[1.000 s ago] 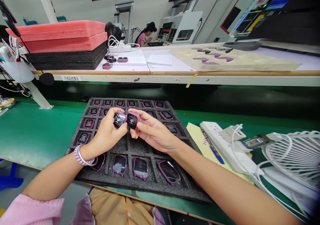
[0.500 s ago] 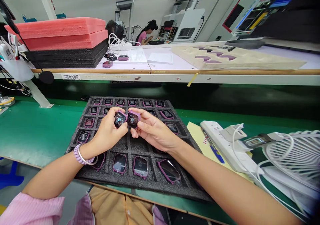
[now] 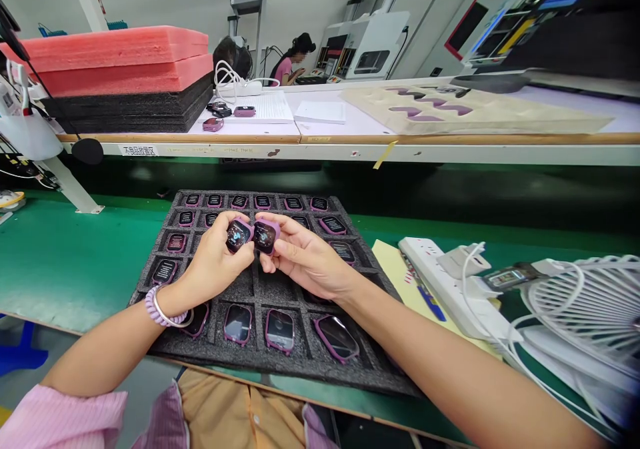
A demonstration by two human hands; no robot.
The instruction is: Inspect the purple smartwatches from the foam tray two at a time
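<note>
My left hand [image 3: 223,246] is closed around a purple smartwatch [image 3: 239,235] whose square screen is lit. Close beside it, a second purple smartwatch [image 3: 265,236] with a lit screen is held in the fingers of my right hand [image 3: 300,252]. Both screens face up toward me, and the two cases almost touch. Beneath my hands lies a black foam tray [image 3: 273,289] with square compartments. Several purple watches sit in it, including a dark-screened watch [image 3: 280,330] in the front row. Part of the tray's middle is hidden by my hands and forearms.
A white power strip [image 3: 450,289] and a white fan [image 3: 595,309] stand at the right, beside yellow paper [image 3: 387,262]. Behind the tray runs a raised shelf [image 3: 310,149] bearing red foam blocks [image 3: 125,56] and a cream tray [image 3: 525,112]. A person [image 3: 287,66] sits farther back.
The view has shifted slightly. Both hands still hold the two watches side by side, with hardly any change in their pose.
</note>
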